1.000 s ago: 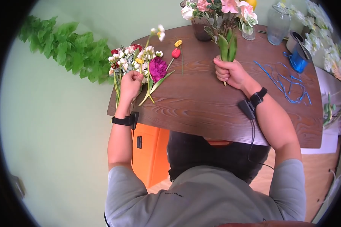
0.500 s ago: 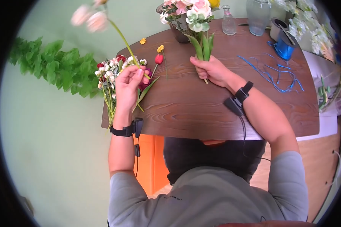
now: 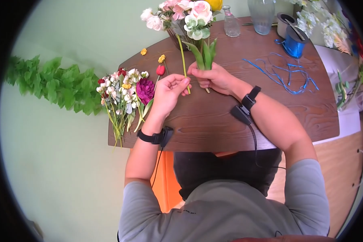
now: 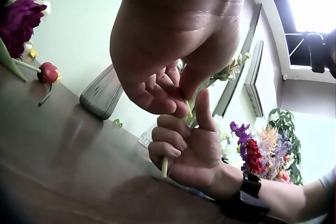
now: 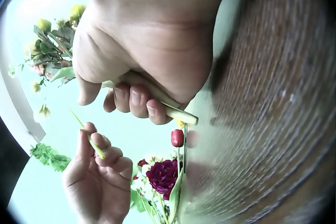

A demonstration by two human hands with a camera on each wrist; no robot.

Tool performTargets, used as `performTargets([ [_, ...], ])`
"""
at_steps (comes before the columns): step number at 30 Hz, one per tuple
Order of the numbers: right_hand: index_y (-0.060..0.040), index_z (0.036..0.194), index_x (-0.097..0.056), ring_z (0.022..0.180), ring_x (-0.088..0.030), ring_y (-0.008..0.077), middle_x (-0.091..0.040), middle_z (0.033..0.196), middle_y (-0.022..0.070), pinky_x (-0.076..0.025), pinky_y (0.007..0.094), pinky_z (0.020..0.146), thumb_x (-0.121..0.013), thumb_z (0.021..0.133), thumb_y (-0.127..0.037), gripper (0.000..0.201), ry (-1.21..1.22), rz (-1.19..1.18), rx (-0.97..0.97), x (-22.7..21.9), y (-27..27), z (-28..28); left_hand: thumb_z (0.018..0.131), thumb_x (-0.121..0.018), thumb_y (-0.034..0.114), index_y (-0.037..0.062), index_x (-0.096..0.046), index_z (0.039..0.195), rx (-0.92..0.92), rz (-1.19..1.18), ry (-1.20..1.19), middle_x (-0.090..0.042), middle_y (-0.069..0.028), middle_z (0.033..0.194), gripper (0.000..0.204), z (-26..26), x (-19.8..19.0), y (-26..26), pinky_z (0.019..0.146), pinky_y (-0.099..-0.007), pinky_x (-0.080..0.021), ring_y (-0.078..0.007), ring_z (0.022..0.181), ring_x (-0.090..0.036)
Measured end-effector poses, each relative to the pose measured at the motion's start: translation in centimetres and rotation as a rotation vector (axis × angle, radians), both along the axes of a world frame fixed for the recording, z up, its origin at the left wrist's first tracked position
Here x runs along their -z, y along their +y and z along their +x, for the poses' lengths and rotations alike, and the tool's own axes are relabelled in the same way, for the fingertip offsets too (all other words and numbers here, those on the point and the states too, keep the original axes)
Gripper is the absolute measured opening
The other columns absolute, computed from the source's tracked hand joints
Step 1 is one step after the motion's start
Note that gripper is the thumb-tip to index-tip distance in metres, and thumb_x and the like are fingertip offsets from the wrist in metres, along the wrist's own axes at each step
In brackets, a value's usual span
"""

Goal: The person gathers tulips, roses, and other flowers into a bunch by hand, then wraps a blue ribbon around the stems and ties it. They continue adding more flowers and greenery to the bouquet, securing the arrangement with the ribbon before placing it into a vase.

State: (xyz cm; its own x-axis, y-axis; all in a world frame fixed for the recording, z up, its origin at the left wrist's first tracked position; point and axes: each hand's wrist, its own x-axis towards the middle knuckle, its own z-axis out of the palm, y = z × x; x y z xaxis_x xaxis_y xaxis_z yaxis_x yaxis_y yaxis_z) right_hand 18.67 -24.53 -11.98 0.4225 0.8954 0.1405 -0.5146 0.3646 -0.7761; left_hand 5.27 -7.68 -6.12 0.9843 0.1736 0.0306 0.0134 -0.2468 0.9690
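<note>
In the head view my right hand (image 3: 216, 78) grips the stems of a bunch with broad green leaves (image 3: 205, 53) and pink and white blooms (image 3: 199, 16). Just left of it, my left hand (image 3: 170, 92) pinches a single green stem (image 3: 183, 56) between thumb and fingers. That stem rises toward pale pink flowers (image 3: 154, 23). The left wrist view has the two hands close together, the cut stem end (image 4: 165, 167) poking out below the right fist. In the right wrist view the left hand (image 5: 98, 176) holds its stem (image 5: 94, 144) upright, apart from the bunch.
White, red and purple flowers (image 3: 145, 90) lie at the table's left side, near a red tulip (image 3: 160, 70) and yellow blooms (image 3: 161, 59). Blue ribbon (image 3: 288, 76), a ribbon spool (image 3: 294, 43), a small glass bottle (image 3: 231, 25) and a glass vase (image 3: 261, 16) are at the right and back.
My left hand has come away from the flower pile with the pale pink flower stem and moved right, up beside the right hand. The right hand still grips its bunch.
</note>
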Motion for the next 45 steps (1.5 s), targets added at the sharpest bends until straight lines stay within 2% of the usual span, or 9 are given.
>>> performTargets([
  [4, -0.0052, 0.113, -0.067, 0.063, -0.044, 0.0038, -0.059, 0.085, -0.0031, -0.034, 0.0228, 0.055, -0.08, 0.095, -0.024, 0.029, -0.027, 0.013, 0.009, 0.2, 0.1, 0.1, 0.102, -0.069, 0.012, 0.0016, -0.072, 0.103, 0.042, 0.041, 0.092, -0.074, -0.0033, 0.088, 0.011, 0.1, 0.1, -0.2, 0.069, -0.0227, -0.05, -0.0078, 0.074, -0.064],
  [18, -0.0076, 0.104, -0.062, 0.059, -0.049, 0.0078, -0.058, 0.076, -0.0014, -0.036, 0.0237, 0.053, -0.071, 0.102, -0.029, 0.023, -0.075, -0.056, 0.097, 0.9, 1.0, 0.2, 0.101, -0.072, 0.017, 0.0001, -0.072, 0.104, 0.039, 0.172, 0.098, -0.072, -0.0016, 0.085, 0.017, 0.1, 0.6, 0.1, 0.068, -0.0217, -0.05, -0.0065, 0.074, -0.063],
  [25, -0.0096, 0.107, -0.054, 0.06, -0.05, 0.0086, -0.054, 0.074, -0.0009, -0.04, 0.0233, 0.055, -0.064, 0.107, -0.03, 0.022, -0.109, -0.135, 0.102, -0.8, 0.1, -0.7, 0.101, -0.072, 0.021, -0.0001, -0.072, 0.106, -0.19, 0.228, 0.091, -0.071, -0.0011, 0.082, 0.022, -2.5, -1.0, 5.3, 0.067, -0.0221, -0.05, -0.0068, 0.074, -0.063],
  [28, -0.0082, 0.108, -0.056, 0.058, -0.043, 0.0062, -0.05, 0.072, -0.0042, -0.037, 0.0237, 0.053, -0.065, 0.106, -0.028, 0.022, -0.023, -0.047, -0.003, 0.3, 0.2, 0.2, 0.1, -0.071, 0.019, 0.0001, -0.073, 0.103, -0.315, 0.332, 0.077, -0.07, 0.0009, 0.08, 0.019, -4.4, -1.4, 8.8, 0.063, -0.0232, -0.049, -0.0061, 0.071, -0.061],
  [30, -0.0085, 0.107, -0.056, 0.058, -0.04, 0.0054, -0.045, 0.071, -0.0059, -0.036, 0.0237, 0.053, -0.066, 0.106, -0.027, 0.021, -0.022, -0.036, -0.001, 0.3, 0.4, 0.1, 0.099, -0.072, 0.021, -0.0007, -0.074, 0.098, -0.454, 0.595, 0.098, -0.069, 0.0001, 0.076, 0.021, -5.6, -1.2, 12.0, 0.062, -0.0272, -0.05, -0.0072, 0.068, -0.061],
  [34, -0.0089, 0.107, -0.056, 0.059, -0.038, 0.0048, -0.042, 0.073, -0.0072, -0.035, 0.0243, 0.056, -0.067, 0.105, -0.025, 0.019, -0.043, -0.032, 0.017, 0.2, 0.6, 0.0, 0.094, -0.075, 0.032, -0.0021, -0.075, 0.099, -0.617, 0.994, 0.265, -0.074, -0.0113, 0.079, 0.035, -7.8, -2.0, 13.9, 0.07, -0.0357, -0.055, -0.0185, 0.071, -0.069],
  [38, -0.0094, 0.107, -0.056, 0.06, -0.038, 0.0049, -0.044, 0.078, -0.0067, -0.035, 0.0251, 0.058, -0.067, 0.105, -0.022, 0.017, -0.104, -0.038, 0.063, 0.1, 0.5, -0.2, 0.093, -0.075, 0.034, -0.0038, -0.075, 0.103, -0.471, 0.858, 0.376, -0.076, -0.0159, 0.085, 0.039, -8.8, 0.2, 16.4, 0.071, -0.0379, -0.056, -0.0239, 0.073, -0.072],
  [42, -0.0111, 0.107, -0.055, 0.06, -0.038, 0.0052, -0.043, 0.08, -0.0065, -0.036, 0.0249, 0.058, -0.066, 0.105, -0.021, 0.015, -0.067, -0.01, 0.03, 0.2, 0.6, -0.1, 0.097, -0.074, 0.021, -0.0059, -0.072, 0.108, -0.527, 0.773, 0.354, -0.07, -0.0035, 0.081, 0.029, -8.5, 1.2, 16.4, 0.057, -0.0267, -0.048, -0.0103, 0.061, -0.06],
  [45, -0.0121, 0.107, -0.053, 0.061, -0.038, 0.0054, -0.04, 0.079, -0.0064, -0.036, 0.0245, 0.058, -0.065, 0.106, -0.02, 0.015, -0.033, 0.011, 0.011, 0.2, 0.6, 0.0, 0.098, -0.072, 0.016, -0.0033, -0.071, 0.104, -0.484, 0.522, 0.283, -0.068, -0.0012, 0.08, 0.02, -8.4, 2.6, 18.3, 0.056, -0.0258, -0.046, -0.0095, 0.061, -0.059],
])
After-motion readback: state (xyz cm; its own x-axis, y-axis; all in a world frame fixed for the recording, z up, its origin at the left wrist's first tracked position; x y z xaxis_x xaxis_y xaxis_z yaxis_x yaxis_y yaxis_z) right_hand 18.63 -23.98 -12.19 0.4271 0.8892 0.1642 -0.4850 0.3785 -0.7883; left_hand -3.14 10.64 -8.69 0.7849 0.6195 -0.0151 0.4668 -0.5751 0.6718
